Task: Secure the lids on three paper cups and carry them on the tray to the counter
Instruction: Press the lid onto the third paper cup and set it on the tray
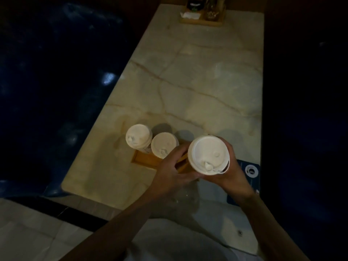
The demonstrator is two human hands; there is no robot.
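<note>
Both hands (170,178) (232,174) close their grip round one lidded cup (208,155); two cups (139,138) (163,145) crowd the wooden tray (145,160).

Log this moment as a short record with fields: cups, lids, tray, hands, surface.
cups: three paper cups; left cup and middle cup stand on the tray, third cup is held above its near end
lids: white lids on all three; the held cup's lid looks lifted at its near right edge
tray: wooden tray on the table, partly hidden
hands: left hand and right hand both around the third cup
surface: marble table; wooden caddy at the far end
</note>
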